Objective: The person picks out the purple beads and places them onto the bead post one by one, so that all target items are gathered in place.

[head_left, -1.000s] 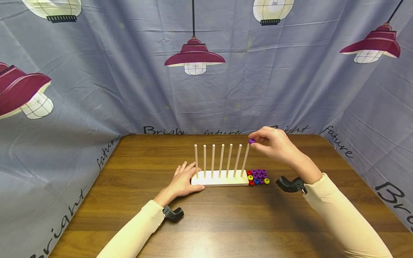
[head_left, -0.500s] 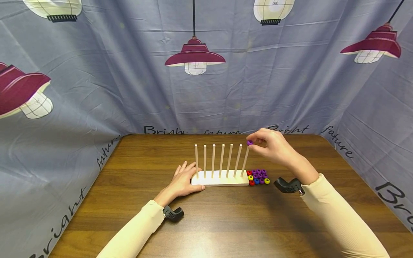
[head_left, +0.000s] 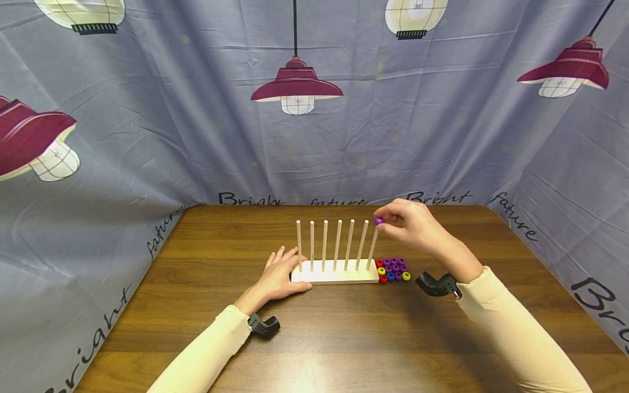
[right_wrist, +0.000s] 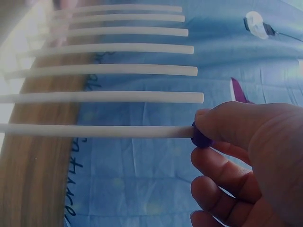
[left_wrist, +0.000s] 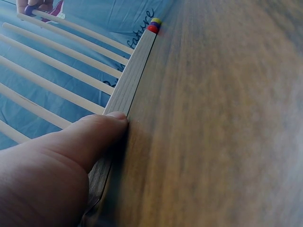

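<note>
R hand (head_left: 413, 222) pinches purple bead (head_left: 379, 221) (prob. light, hard; grip sides) at 3-o'clock peg (head_left: 373, 248); L hand (head_left: 281, 275) spread on base (head_left: 339, 277), 9-o'clock.

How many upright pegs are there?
7, in one row on the pale base: the leftmost peg beside the left hand, five pegs in the middle, and the rightmost peg, its tip at the purple bead the right hand pinches. None seems hidden.

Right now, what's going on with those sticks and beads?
A person's right-hand grip pinches a purple bead at the tip of the rightmost wooden peg. Their left-hand grip holds the left end of the wooden base. The other six pegs are bare, and red, yellow, blue and purple beads sit beside the base's right end.
</note>
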Available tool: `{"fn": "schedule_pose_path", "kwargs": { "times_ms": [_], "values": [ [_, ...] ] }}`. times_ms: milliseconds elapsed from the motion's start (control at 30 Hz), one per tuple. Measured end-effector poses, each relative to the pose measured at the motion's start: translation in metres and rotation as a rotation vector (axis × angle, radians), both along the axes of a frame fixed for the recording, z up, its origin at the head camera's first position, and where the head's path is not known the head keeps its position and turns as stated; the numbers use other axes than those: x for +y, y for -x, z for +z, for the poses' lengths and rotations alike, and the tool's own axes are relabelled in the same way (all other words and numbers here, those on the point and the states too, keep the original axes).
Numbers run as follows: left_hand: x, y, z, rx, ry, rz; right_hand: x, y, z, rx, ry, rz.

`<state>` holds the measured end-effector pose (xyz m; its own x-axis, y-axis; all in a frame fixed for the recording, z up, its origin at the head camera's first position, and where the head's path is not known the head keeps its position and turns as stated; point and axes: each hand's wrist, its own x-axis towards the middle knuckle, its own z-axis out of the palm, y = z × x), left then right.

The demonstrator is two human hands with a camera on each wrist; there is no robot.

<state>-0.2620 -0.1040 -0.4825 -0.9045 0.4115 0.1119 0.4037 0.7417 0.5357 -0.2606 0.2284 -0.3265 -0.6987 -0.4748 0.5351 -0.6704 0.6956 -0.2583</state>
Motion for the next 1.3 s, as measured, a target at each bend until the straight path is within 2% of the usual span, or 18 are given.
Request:
{"fn": "schedule_pose_path", "kwargs": {
  "times_ms": [233, 600, 1300],
  "values": [
    [0.0002, -0.0001, 0.0004, -0.007, 0.000, 0.002, -0.0003, 0.0002, -0.0010, 0.009, -0.003, -0.001],
    [0.0000, -0.0002, 0.0007, -0.013, -0.003, 0.000, -0.0012, -0.0007, -0.0005, -0.060, -0.010, -0.014],
    [-0.0001, -0.0006, 0.0009, -0.002, 0.001, -0.002, -0.0003, 0.0002, -0.0013, -0.049, -0.027, -0.015]
  ]
}}
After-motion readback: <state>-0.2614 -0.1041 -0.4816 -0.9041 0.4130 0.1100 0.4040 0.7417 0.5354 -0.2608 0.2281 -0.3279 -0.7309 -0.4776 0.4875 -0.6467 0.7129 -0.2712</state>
